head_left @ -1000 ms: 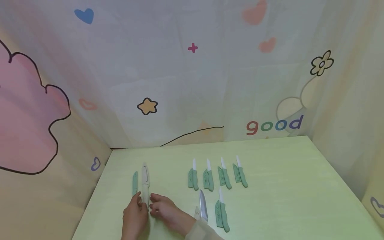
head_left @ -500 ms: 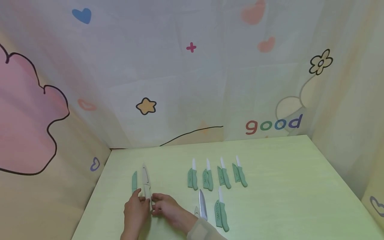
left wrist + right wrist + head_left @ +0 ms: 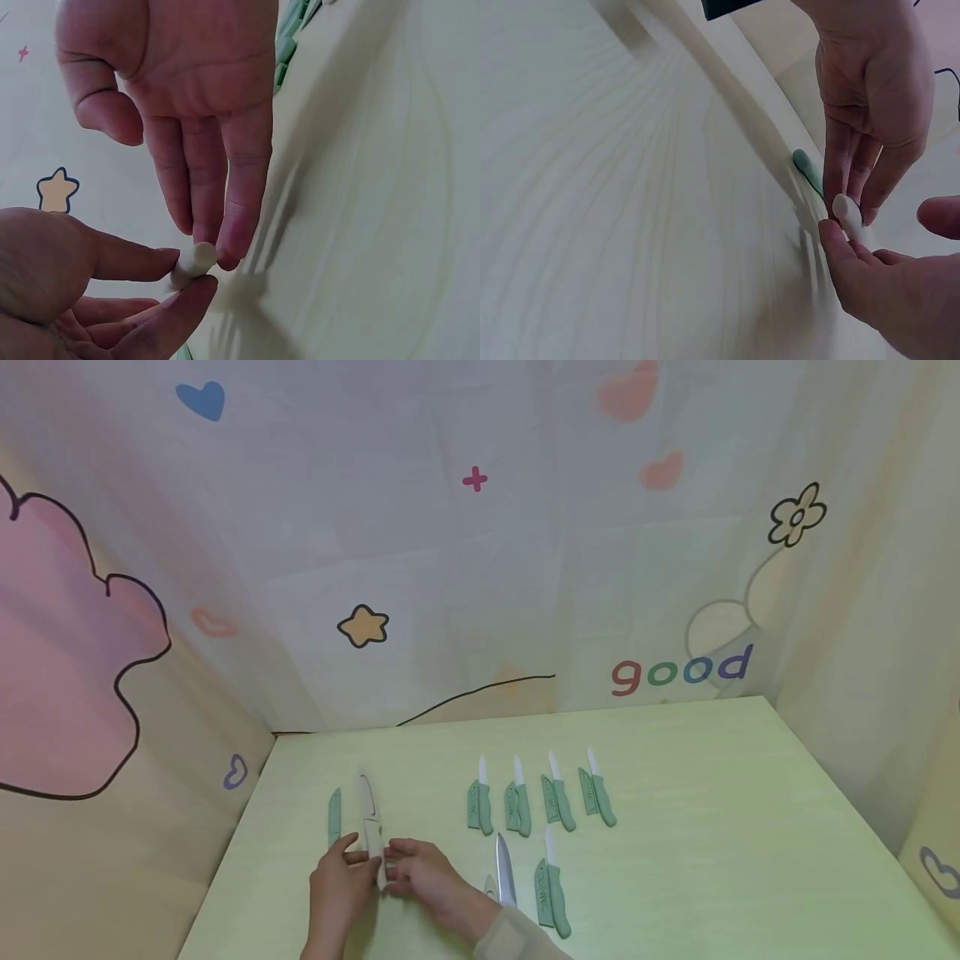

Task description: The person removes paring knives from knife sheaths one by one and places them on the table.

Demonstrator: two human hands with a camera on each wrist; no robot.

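Observation:
In the head view a cream-handled knife (image 3: 372,835) in a pale sheath with a slot points away from me, lifted off the table. My left hand (image 3: 341,889) pinches its handle between thumb and fingers. The right hand (image 3: 431,885) touches the handle's other side with nearly straight fingertips, its thumb apart. The left wrist view shows the rounded handle end (image 3: 196,259) between both hands. Left of it lies a green knife (image 3: 334,814), partly behind the left hand.
Several green knives with white blades (image 3: 517,802) lie beside green sheaths in a back row. Another green knife (image 3: 555,893) is nearer the front. A steel-bladed knife (image 3: 506,870) lies partly under the right sleeve (image 3: 517,937), beside a pale sheath (image 3: 491,888). Printed curtains surround the table (image 3: 712,827).
Both hands have shifted slightly right with the cream knife, whose handle end has swung right so it now slants. The left hand has closed its pinch on the handle. The other knives stay put.

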